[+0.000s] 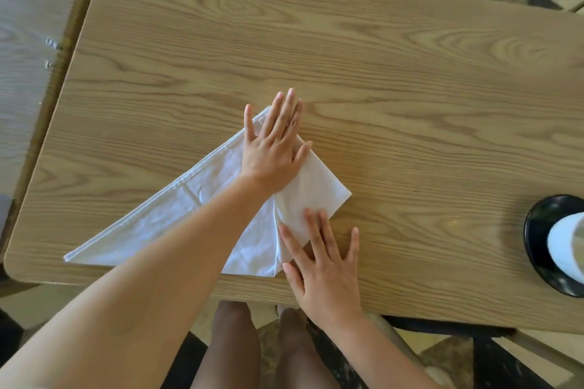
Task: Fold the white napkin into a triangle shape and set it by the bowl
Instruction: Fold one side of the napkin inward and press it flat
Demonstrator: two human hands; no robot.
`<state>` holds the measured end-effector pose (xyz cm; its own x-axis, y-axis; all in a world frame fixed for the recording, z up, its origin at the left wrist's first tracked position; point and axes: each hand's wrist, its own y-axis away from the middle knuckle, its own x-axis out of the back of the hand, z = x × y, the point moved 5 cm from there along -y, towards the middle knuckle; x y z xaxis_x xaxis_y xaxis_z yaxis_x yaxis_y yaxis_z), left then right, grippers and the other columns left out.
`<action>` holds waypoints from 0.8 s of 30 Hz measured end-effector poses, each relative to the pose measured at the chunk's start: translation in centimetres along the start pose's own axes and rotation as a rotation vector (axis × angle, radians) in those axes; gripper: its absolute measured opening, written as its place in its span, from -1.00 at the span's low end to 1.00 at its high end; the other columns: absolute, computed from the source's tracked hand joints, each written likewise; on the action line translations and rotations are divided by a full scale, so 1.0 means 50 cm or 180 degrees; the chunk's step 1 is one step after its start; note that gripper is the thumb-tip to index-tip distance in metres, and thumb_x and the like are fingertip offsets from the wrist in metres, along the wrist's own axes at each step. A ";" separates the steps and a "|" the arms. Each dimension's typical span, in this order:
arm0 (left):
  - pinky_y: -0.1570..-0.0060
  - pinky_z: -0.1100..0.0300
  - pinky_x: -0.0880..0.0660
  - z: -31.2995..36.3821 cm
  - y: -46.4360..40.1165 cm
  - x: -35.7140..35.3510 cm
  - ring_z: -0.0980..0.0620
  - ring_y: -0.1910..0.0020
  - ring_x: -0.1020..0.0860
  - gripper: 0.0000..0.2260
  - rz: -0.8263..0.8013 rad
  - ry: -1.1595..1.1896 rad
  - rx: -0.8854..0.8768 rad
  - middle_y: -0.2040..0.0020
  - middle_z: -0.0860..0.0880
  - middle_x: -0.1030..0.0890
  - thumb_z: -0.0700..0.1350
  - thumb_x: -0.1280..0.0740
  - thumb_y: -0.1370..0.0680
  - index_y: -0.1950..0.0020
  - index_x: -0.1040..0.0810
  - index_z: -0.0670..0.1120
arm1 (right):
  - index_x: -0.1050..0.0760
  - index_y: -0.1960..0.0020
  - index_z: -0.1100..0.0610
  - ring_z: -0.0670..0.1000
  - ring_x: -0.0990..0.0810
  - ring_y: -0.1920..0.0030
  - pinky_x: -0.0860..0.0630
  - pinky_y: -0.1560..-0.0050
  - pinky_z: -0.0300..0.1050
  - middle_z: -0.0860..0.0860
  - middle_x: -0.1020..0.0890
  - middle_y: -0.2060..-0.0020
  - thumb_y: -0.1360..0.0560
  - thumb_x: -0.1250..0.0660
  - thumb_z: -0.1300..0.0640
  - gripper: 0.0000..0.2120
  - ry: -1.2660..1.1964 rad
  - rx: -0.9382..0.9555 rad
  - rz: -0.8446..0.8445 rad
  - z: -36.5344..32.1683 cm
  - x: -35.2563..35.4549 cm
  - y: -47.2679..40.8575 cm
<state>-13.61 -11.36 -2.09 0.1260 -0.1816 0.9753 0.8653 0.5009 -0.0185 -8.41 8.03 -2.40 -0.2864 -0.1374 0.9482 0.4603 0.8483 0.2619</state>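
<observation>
white napkin (177,224) flat on the wooden table (379,73), near the front edge, partly folded with one long edge slanting up to a point. left hand (271,151) flat and open on top of it, fingers spread over the top point, holding nothing. right hand (325,265) flat and open too, fingertips pressing the folded right flap. dark bowl (537,224) far off at the right edge, maybe with something white inside.
</observation>
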 end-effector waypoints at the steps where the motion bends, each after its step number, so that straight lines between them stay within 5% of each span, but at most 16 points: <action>1: -0.40 -0.22 0.19 0.002 0.018 0.008 0.02 -0.52 0.02 -0.44 0.0082 0.0003 -0.0131 -0.55 -0.06 -0.05 0.09 -0.02 -0.57 -0.53 -0.03 -0.07 | 0.00 -0.49 -0.16 0.10 -0.04 -0.50 0.02 -0.33 0.45 0.07 -0.11 -0.51 -0.53 -0.04 -0.15 -0.44 -0.0012 -0.0023 -0.0007 -0.002 0.002 0.001; 13: -0.34 -0.34 -0.01 -0.041 0.207 0.030 -0.06 -0.44 -0.27 -0.52 -0.0497 -0.0162 -0.0269 -0.47 -0.05 -0.29 0.10 -0.08 -0.53 -0.45 -0.30 0.03 | -0.13 -0.49 -0.02 0.18 -0.06 -0.48 -0.02 -0.31 0.46 0.18 -0.18 -0.48 -0.50 -0.02 -0.20 -0.41 0.0211 -0.0139 -0.0204 -0.031 0.033 -0.002; 21: -0.40 -0.23 0.20 -0.223 0.385 0.073 0.00 -0.51 0.20 -0.42 -0.0300 0.0155 0.2204 -0.55 -0.07 0.11 0.09 -0.10 -0.57 -0.53 0.05 0.03 | -0.12 -0.49 0.00 0.16 -0.09 -0.48 -0.02 -0.33 0.43 0.16 -0.15 -0.49 -0.51 0.01 -0.12 -0.43 0.0271 0.0446 -0.0102 -0.116 0.052 -0.070; 24: -0.41 -0.24 0.16 -0.271 0.439 0.095 -0.04 -0.52 0.16 -0.44 -0.0384 0.0116 0.2631 -0.56 -0.09 0.05 0.09 -0.09 -0.57 -0.53 -0.01 0.00 | -0.09 -0.49 0.00 0.15 -0.07 -0.49 0.02 -0.34 0.39 0.13 -0.13 -0.49 -0.52 0.06 -0.13 -0.44 0.0336 0.0725 -0.0136 -0.159 0.045 -0.105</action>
<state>12.55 -12.68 -0.86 0.0831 -0.2938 0.9523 0.2409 0.9331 0.2668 -4.79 -0.81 -0.23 -0.2066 -0.2181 0.9538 0.2450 0.9323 0.2662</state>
